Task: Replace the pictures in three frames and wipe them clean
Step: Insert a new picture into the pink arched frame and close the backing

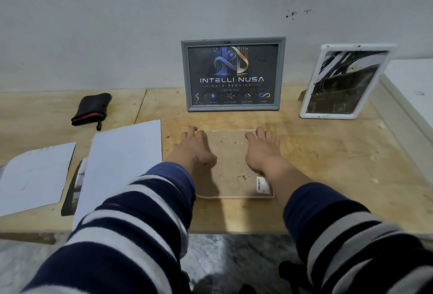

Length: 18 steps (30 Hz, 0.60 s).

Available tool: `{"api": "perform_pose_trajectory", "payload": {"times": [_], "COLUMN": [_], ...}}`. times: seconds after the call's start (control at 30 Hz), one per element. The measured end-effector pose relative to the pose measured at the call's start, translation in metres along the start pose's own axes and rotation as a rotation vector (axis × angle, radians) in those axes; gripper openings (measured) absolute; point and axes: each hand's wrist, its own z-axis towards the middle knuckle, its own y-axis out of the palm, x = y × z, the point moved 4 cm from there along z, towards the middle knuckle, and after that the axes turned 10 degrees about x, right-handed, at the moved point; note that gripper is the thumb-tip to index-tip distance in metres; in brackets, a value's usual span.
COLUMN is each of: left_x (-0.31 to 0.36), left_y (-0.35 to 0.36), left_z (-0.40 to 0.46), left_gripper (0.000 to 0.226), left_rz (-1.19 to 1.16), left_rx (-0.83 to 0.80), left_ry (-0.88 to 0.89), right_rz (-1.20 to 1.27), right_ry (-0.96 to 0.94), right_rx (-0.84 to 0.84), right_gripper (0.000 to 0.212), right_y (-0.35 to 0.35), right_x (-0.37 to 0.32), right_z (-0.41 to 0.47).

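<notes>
Grey frame (233, 74) at twelve o'clock, leaning on the wall: its dark picture reads "INTELLI NUSA", with "DATA SERVICE" beneath. Smaller lines and icon captions under that are too small to read. Down at five o'clock, the face-down frame (232, 165) carries a barcode sticker (263, 184), print illegible.

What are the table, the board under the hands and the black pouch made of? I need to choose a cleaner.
Table: looks like unfinished plywood, with pale matte grain, stains and a panel seam.
Board: probably hardboard or pressed fibre, a flat brown matte frame back, spotted, with a barcode sticker at one corner.
Pouch: seems soft fabric, since it is creased, matte black, with red trim.
</notes>
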Motion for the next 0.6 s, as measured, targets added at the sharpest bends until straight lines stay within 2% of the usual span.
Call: {"api": "perform_pose_trajectory", "payload": {"times": [0.1, 0.17, 0.3, 0.6], "left_x": [0.004, 0.006, 0.009, 0.006], "left_y": [0.006, 0.012, 0.011, 0.007], "left_z": [0.010, 0.014, 0.014, 0.023], "left_gripper": [0.073, 0.074, 0.081, 0.095], "left_rz": [0.010, 0.023, 0.085, 0.103], "left_rx": [-0.003, -0.034, -0.044, -0.201], "left_ry": [0.016, 0.020, 0.048, 0.094], "right_rz": [0.040, 0.026, 0.004, -0.147], "right_ry": [0.001, -0.003, 0.006, -0.015], "right_rx": [-0.024, -0.047, -0.126, -0.389], "right_gripper": [0.071, 0.066, 0.070, 0.108], "right_y": [0.004, 0.007, 0.007, -0.007], "right_x": [-0.006, -0.008, -0.012, -0.016], "right_z": [0.010, 0.015, 0.017, 0.027]}}
